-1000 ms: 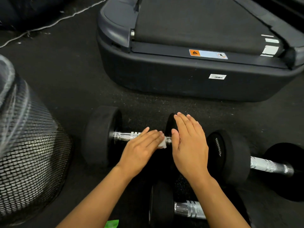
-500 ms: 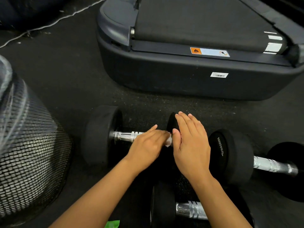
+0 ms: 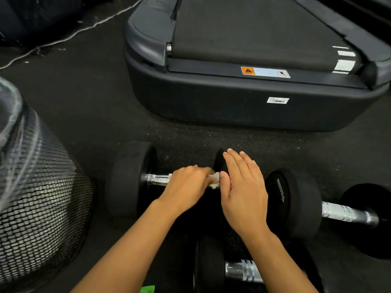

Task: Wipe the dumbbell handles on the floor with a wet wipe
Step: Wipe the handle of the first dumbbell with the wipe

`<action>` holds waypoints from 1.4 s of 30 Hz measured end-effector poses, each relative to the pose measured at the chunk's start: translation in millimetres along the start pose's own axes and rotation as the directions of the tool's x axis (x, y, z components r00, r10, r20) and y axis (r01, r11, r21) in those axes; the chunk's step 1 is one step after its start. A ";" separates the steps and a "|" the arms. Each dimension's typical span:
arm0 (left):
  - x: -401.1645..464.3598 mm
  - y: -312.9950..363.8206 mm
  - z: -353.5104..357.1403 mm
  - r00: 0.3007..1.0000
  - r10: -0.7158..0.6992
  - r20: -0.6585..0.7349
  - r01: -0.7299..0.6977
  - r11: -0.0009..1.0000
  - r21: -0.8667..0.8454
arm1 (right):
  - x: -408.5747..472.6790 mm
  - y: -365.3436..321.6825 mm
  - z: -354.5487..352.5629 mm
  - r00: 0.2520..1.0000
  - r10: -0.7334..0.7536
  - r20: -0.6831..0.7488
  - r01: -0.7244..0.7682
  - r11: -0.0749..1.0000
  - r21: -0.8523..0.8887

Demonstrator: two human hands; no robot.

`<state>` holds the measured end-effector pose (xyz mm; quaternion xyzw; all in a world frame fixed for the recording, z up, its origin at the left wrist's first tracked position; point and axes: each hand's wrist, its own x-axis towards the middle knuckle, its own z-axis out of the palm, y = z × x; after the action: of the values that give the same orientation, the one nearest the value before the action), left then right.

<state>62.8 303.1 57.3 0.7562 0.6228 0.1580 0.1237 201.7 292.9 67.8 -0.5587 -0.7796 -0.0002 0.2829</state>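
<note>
A: The wet wipe (image 3: pixel 214 180) is bunched under the left hand (image 3: pixel 186 191), whose fingers are curled over it and the handle (image 3: pixel 157 179) of the dumbbell (image 3: pixel 129 178) at the centre.

B: And the right hand (image 3: pixel 243 191)?

A: It is laid flat, fingers straight, nothing gripped, on the weight at that handle's three o'clock end, likely so rolling is prevented. Two more dumbbells are seen at four (image 3: pixel 347 212) and six o'clock (image 3: pixel 243 271), their handles presumably next.
</note>
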 end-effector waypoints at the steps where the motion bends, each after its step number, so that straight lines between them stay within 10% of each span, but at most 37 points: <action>1: 1.1 -3.8 -1.3 1.000 -0.010 0.027 0.010 1.000 -0.006 | 0.5 0.0 -0.2 1.000 -0.001 0.004 0.001 1.000 0.001; 26: -84.9 -6.4 -56.0 0.968 -0.077 -0.239 0.031 0.981 -0.193 | -3.5 -47.9 -28.3 0.946 -0.298 0.131 0.239 0.909 0.342; 33: -89.4 -46.0 -78.8 0.935 -0.098 -0.342 0.147 0.982 0.121 | 16.7 -67.7 -8.6 0.974 -0.114 0.195 0.101 0.992 0.075; 42: -92.1 -67.8 -55.6 0.914 -0.234 -0.331 0.201 0.971 -0.131 | 1.0 -62.4 35.9 0.939 -0.042 0.342 0.038 0.999 0.018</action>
<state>-36.3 225.4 74.6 0.6362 0.7068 0.3024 0.0652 131.3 281.7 57.8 -0.5328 -0.8280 0.0957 0.1462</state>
